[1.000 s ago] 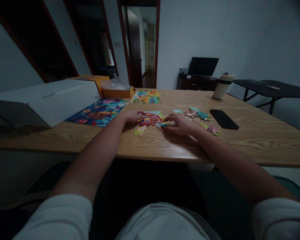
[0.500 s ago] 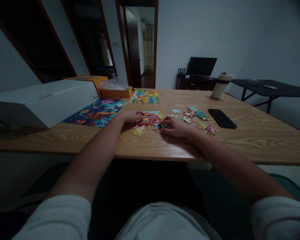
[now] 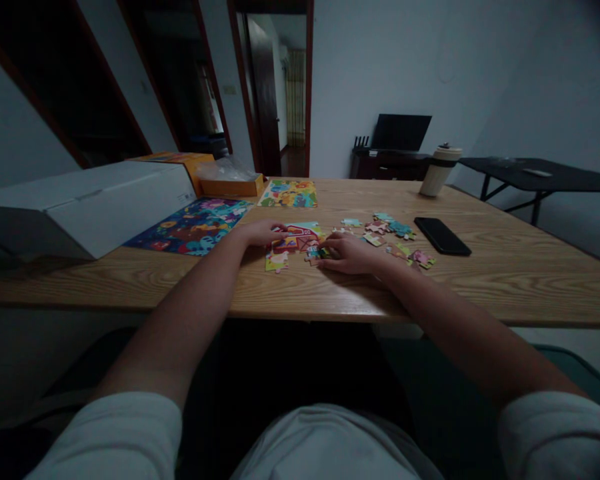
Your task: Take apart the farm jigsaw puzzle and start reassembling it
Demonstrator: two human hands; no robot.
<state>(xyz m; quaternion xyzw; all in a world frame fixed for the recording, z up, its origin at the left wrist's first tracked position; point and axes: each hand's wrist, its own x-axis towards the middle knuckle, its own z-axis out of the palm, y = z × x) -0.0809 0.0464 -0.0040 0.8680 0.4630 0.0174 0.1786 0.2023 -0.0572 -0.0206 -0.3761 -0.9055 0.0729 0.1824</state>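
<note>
A partly joined jigsaw puzzle (image 3: 300, 239) with a red barn picture lies flat on the wooden table, between my two hands. My left hand (image 3: 261, 233) rests at its left edge, fingers stretched onto the pieces. At the puzzle's lower right, my right hand (image 3: 349, 253) has its fingers closed on a small puzzle piece (image 3: 312, 254), which touches or lies very near the joined part; the fingers cover some of it. A yellow-green corner section (image 3: 277, 261) extends at the lower left. Loose puzzle pieces (image 3: 376, 227) are scattered beyond my right hand.
A black phone (image 3: 442, 236) lies right of the loose pieces, with a cream tumbler (image 3: 440, 172) behind it. To the left are a dark blue puzzle (image 3: 190, 227), a white box (image 3: 115, 200) and an orange box (image 3: 233, 187). A yellow puzzle (image 3: 289, 193) lies farther back.
The view has shifted very slightly. Both hands stay at nearly the same places on the puzzle, with only a tiny movement of the right fingers.
</note>
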